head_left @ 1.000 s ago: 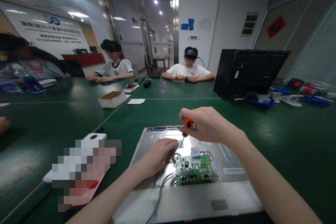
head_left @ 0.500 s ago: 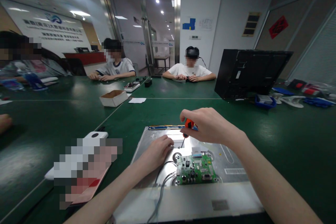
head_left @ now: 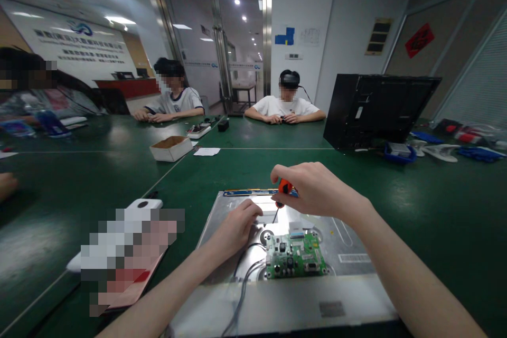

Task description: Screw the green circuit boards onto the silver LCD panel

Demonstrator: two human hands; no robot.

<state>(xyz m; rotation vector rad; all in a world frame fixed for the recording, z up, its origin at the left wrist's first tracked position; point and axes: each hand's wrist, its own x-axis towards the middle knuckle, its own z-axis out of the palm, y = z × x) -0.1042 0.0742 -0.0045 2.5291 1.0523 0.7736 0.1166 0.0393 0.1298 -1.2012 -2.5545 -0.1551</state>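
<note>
A screwdriver (head_left: 284, 187) with an orange and black handle is in my right hand (head_left: 312, 187), its fingers wrapped around the grip. The thin shaft slants down to a metal display panel (head_left: 352, 245) lying flat on the table, just above a green circuit board (head_left: 295, 256). On the panel, to the left of the shaft, rests my left hand (head_left: 240, 224), fingers bent and together near the screwdriver tip. Whatever those fingers may pinch is hidden. Dark cables (head_left: 243, 296) run from the board's left side toward the front edge. A blue strip (head_left: 245, 193) lines the panel's far edge.
Left of the panel lie a white device (head_left: 144, 204) and a pinkish, blurred-out object (head_left: 158, 253). Farther back stand an open box (head_left: 171, 149), a paper (head_left: 207, 151) and a large black monitor (head_left: 380, 111). Several people sit around the green table (head_left: 245, 161).
Almost nothing differs. My left hand's fingers have shifted very slightly; the screwdriver and my right hand stay at the same spot.
</note>
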